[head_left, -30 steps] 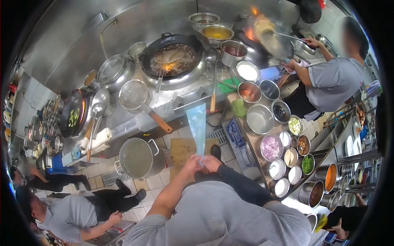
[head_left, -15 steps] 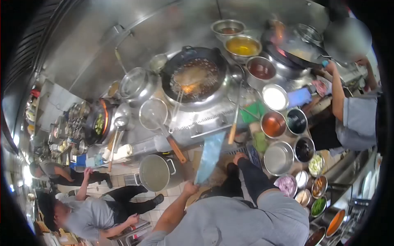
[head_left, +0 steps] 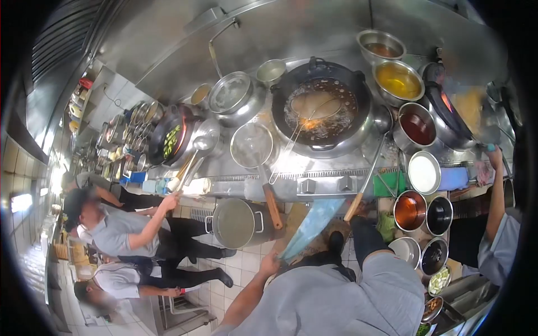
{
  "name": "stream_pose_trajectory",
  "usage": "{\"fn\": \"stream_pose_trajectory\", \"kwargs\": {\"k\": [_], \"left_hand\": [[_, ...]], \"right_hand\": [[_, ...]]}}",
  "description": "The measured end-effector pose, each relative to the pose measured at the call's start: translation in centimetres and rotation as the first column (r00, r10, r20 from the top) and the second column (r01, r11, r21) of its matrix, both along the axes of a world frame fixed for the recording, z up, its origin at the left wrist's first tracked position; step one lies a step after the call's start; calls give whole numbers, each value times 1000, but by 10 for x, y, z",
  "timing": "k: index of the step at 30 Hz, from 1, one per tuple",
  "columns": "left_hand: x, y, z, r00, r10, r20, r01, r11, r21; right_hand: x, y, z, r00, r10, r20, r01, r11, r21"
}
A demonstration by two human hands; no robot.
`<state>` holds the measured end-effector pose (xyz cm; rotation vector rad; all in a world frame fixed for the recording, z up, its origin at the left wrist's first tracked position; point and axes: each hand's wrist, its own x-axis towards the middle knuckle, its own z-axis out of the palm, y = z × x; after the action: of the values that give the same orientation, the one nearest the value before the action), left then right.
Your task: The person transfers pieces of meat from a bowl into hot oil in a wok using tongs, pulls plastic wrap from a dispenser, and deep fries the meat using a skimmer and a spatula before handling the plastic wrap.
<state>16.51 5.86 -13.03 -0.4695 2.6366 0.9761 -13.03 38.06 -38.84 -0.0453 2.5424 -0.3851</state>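
Near my body my left hand (head_left: 270, 263) is closed on one end of a light-blue sheet (head_left: 314, 227), cloth or thin plastic, which stretches up to the counter edge. My right hand (head_left: 363, 209) is beside the wooden handle of a ladle (head_left: 367, 179); its fingers are blurred and dim, so whether it grips the handle is unclear. Ahead, a black wok (head_left: 280, 120) holds bubbling oil with a light-brown piece of food (head_left: 316, 106) frying. A wire skimmer (head_left: 288, 151) rests in it. Left of the wok lies a mesh strainer (head_left: 251, 145) with a wooden handle.
A large pot (head_left: 234, 224) stands below the counter on the left. Bowls of yellow oil (head_left: 399, 79), red liquid (head_left: 417, 125) and dark sauce (head_left: 439, 216) line the right. Another wok (head_left: 171, 134) holds greens. Co-workers stand left (head_left: 131, 218) and right (head_left: 493, 241).
My view has turned right to left, so the stove sits farther right in the picture. A co-worker at left now reaches to the ladles by the greens wok. My left hand still holds the blue sheet.
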Motion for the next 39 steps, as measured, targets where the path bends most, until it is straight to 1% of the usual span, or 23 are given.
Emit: {"fn": "stream_pose_trajectory", "kwargs": {"k": [3,5,7,9,10,12,14,16,18,20,21,25,27,28,31,32,33,34,35,36,37,38,39], "left_hand": [[12,0,-26,999,-18,-26,16,997,-80],[20,-5,-49,998,-4,67,6,1000,-29],[13,4,-34,996,-4,87,3,1000,12],[5,6,-37,986,-122,113,116,991,61],[2,5,-37,955,-66,290,-8,969,245],[0,2,-42,944,-42,327,-88,923,374],[-7,10,-36,915,-32,403,-121,930,348],[-8,15,-29,936,-17,351,-83,960,268],[-6,20,-17,948,7,318,-98,958,268],[-10,21,-8,867,65,493,-248,916,314],[10,3,-54,940,34,340,-177,900,399],[16,0,-46,943,-16,332,-100,939,330],[30,-11,-75,977,-196,87,172,959,225],[22,-4,-59,931,-14,364,-89,960,266],[2,11,-7,937,-7,350,-110,943,313],[4,8,-15,936,-20,350,-100,943,319],[1,3,-28,916,-69,394,-71,942,328],[-1,-1,-28,891,-120,439,-38,941,335],[-3,-2,-27,893,-139,428,49,975,215],[0,-6,-33,889,-160,429,73,975,211],[6,-12,-51,930,-174,324,96,966,241],[12,-18,-71,959,-182,215,120,954,274],[19,-22,-91,955,-202,218,139,952,274]], "right_hand": [[2,4,-4,997,62,45,-63,998,17],[4,9,-8,993,88,76,-91,995,41],[10,12,-11,990,102,101,-110,991,72],[4,4,-10,987,112,111,-124,987,107],[2,5,-12,986,117,123,-132,983,126],[2,8,-13,980,132,151,-155,975,157],[-3,2,-12,971,153,185,-186,967,175],[7,5,-11,958,186,216,-227,957,181],[1,-3,-12,942,235,238,-282,941,185],[7,0,-13,926,294,237,-342,918,198],[3,-6,-9,916,322,239,-371,906,204],[8,-6,-8,877,396,272,-458,860,224],[15,-11,-8,860,408,305,-483,844,234],[34,-15,-13,853,411,322,-493,836,239],[93,7,-10,843,401,358,-503,824,261],[117,19,0,770,638,-13,-629,761,159],[134,23,8,564,722,-401,-750,651,118],[140,12,7,580,710,-399,-737,666,116],[139,-9,5,792,609,-46,-603,792,97],[133,-27,6,866,391,311,-447,884,136],[128,-32,28,876,369,311,-424,896,131],[125,-27,64,837,440,326,-495,862,108],[127,-22,86,791,509,340,-565,821,85]]}}
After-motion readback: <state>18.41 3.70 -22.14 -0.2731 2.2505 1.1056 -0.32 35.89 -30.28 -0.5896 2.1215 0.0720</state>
